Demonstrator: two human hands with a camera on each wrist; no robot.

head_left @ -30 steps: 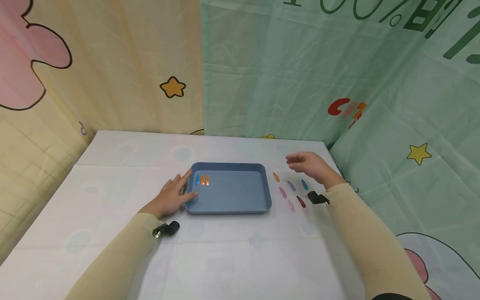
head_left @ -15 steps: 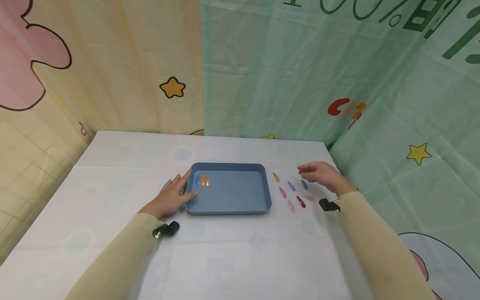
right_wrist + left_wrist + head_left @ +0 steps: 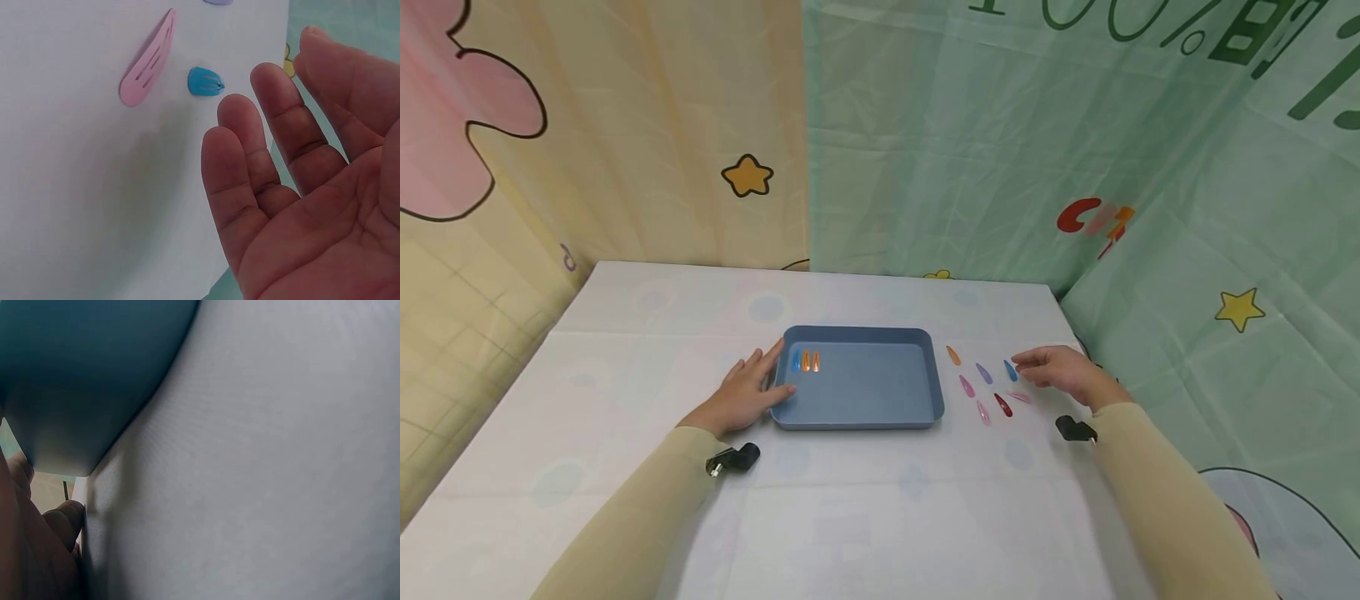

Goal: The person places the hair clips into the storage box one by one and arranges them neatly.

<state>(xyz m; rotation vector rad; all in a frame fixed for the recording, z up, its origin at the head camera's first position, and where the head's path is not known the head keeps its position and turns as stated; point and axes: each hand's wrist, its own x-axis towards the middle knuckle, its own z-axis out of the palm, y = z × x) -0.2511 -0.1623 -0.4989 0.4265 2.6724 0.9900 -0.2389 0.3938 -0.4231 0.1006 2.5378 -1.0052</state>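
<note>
Along the left edge of a blue tray [image 3: 865,392] my left hand [image 3: 741,396] rests with spread fingers, thumb over the rim; the left wrist view shows the tray's outer wall [image 3: 94,375] close by. Inside the tray, at its upper left, a blue hair clip [image 3: 796,360] and two orange hair clips [image 3: 811,361] lie side by side. My right hand [image 3: 1060,371] hovers just right of a blue hair clip [image 3: 1011,370] on the table, holding nothing. In the right wrist view its fingers [image 3: 228,169] are loosely extended, near that clip and a pink hair clip [image 3: 150,65].
Right of the tray lie more loose hair clips: an orange one [image 3: 953,355], a purple one [image 3: 984,372], a dark red one [image 3: 1003,405] and several pink ones [image 3: 966,386]. Patterned curtains [image 3: 925,150] hang behind the white table [image 3: 850,517].
My right hand has moved right and toward me, lowering beside the blue hair clip on the table. The left hand, tray and clips have stayed put.
</note>
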